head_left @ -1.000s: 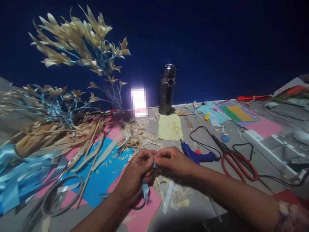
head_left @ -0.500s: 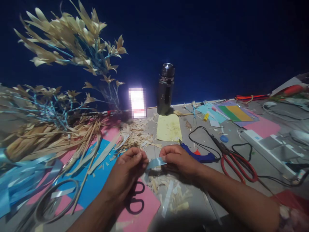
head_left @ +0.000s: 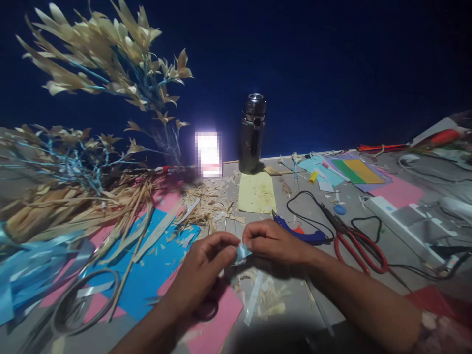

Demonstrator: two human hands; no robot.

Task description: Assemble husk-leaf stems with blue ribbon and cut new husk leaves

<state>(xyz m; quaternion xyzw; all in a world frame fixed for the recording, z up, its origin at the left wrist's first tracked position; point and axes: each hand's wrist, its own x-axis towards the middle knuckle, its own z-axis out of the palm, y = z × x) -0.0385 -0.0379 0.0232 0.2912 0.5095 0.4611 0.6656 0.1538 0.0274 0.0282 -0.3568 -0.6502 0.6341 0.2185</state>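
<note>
A short piece of light blue ribbon (head_left: 243,252) is pinched between my two hands. My left hand (head_left: 212,260) has its thumb and fingertips closed at the ribbon's left end. My right hand (head_left: 271,241) grips the other end, with its fingers curled and pressed together. Under my left wrist, black-handled scissors (head_left: 208,310) lie mostly covered on a pink sheet (head_left: 221,324). Just past my right hand lies a blue glue gun (head_left: 302,233) with a black cord. To its right are large scissors with red handles (head_left: 363,253).
A dark flask (head_left: 252,135) stands at the back behind a yellow sheet (head_left: 257,192). Dried-leaf branches (head_left: 140,73) rise at left, above corn husks (head_left: 47,206), blue ribbon strips (head_left: 37,275) and a grey tape ring (head_left: 59,312). A white power strip (head_left: 405,231) lies at right. Husk scraps (head_left: 208,201) litter the table.
My left hand has moved right and turned, bringing its fingertips onto the ribbon. The ribbon, stretched out flat before, is now bunched or folded between both hands. The black-handled scissors have become mostly hidden.
</note>
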